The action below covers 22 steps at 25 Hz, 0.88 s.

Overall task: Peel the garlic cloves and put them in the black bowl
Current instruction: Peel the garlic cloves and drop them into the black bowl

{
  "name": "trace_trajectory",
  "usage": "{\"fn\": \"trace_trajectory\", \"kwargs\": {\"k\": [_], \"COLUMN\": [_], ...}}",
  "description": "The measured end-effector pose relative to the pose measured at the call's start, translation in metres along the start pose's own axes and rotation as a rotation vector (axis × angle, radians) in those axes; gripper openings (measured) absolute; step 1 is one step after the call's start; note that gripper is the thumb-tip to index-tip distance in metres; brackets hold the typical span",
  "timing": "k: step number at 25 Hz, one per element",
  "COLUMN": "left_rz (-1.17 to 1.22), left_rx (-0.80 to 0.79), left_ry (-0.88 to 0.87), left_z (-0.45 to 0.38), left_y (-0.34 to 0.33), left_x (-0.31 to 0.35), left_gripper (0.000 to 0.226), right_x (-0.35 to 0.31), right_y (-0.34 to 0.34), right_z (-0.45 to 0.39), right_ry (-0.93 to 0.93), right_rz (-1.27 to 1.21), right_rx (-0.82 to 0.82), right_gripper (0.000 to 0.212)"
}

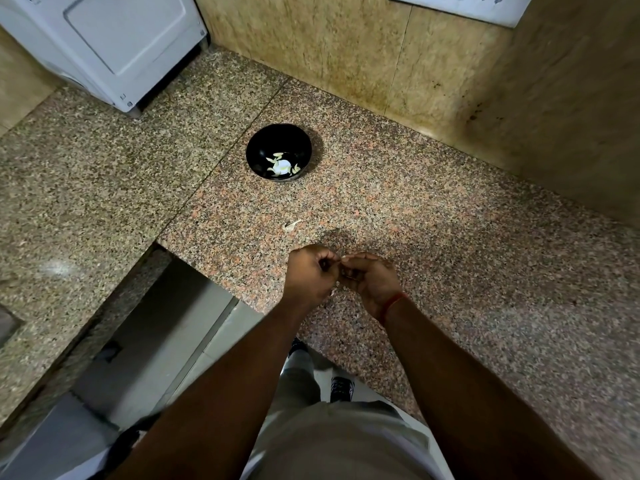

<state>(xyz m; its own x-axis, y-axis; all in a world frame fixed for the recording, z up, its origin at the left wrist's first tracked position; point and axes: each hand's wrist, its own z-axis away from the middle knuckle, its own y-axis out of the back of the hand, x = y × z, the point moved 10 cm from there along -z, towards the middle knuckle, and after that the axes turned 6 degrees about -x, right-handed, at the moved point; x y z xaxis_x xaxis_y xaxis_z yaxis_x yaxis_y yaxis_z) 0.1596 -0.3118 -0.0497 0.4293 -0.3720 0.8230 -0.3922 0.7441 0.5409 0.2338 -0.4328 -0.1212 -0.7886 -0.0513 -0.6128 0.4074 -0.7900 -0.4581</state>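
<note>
Black bowl (279, 133) holding peeled garlic cloves (281, 164), left hand (309, 273) and right hand (371, 279) grip pinching one clove (341, 260)

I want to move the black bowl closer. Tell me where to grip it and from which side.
Grip the black bowl at its near rim, coming in from above and the front. It stands upright and open on the countertop with bare counter all round, and the peeled cloves lie low inside, away from the rim.

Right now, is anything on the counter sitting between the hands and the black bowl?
Only a small garlic scrap lies on the granite counter between the hands and the black bowl. It is low and loose, so the path above it looks open.
</note>
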Motion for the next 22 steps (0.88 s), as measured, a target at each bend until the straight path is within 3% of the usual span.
{"fn": "trace_trajectory", "kwargs": {"k": [4, 13, 22], "left_rz": [-0.102, -0.040, -0.049], "left_rx": [0.025, 0.038, 0.008], "left_ry": [-0.046, -0.049, -0.020], "left_z": [0.000, 0.005, 0.006], "left_y": [0.002, 0.005, 0.004], "left_x": [0.012, 0.015, 0.012], "left_gripper": [0.014, 0.038, 0.029], "right_x": [-0.003, -0.023, -0.027], "right_y": [-0.001, -0.006, -0.014], "right_z": [0.003, 0.012, 0.013], "right_ry": [-0.004, 0.124, 0.143], "right_rz": [0.035, 0.210, 0.376], "right_rx": [0.023, -0.071, -0.153], "right_gripper": [0.011, 0.008, 0.020]}}
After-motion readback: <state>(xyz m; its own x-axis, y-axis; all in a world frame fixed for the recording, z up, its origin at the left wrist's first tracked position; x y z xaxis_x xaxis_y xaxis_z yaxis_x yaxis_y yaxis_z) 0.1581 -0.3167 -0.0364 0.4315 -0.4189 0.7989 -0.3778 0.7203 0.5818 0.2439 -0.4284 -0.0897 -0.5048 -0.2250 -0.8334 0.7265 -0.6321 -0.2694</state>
